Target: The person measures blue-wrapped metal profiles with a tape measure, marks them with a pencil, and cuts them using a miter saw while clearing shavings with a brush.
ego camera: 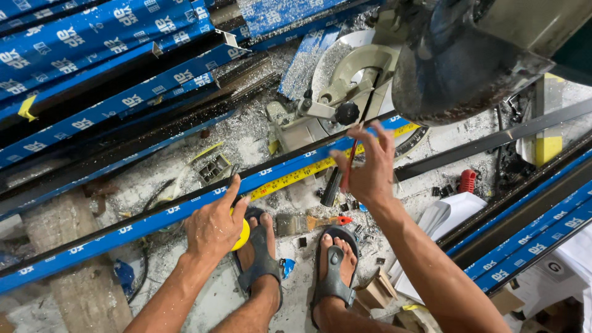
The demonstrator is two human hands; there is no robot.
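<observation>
A long dark metal profile wrapped in blue film [154, 216] lies diagonally across the floor and under the mitre saw [370, 74]. A yellow tape measure blade [296, 174] is stretched along it. My left hand [214, 223] presses on the profile and grips the yellow tape measure case [244, 234]. My right hand [369, 166] holds a thin red pencil [350, 161] upright, its tip near the tape beside the saw base. My two feet in grey sandals [265, 253] stand just below the profile.
Several more blue-filmed profiles [111, 55] are stacked at upper left, others at the right [530, 228]. A paintbrush [302, 223] lies between my feet and the profile. Metal shavings, small offcuts, a red clip [468, 180] and white paper [456, 209] litter the floor.
</observation>
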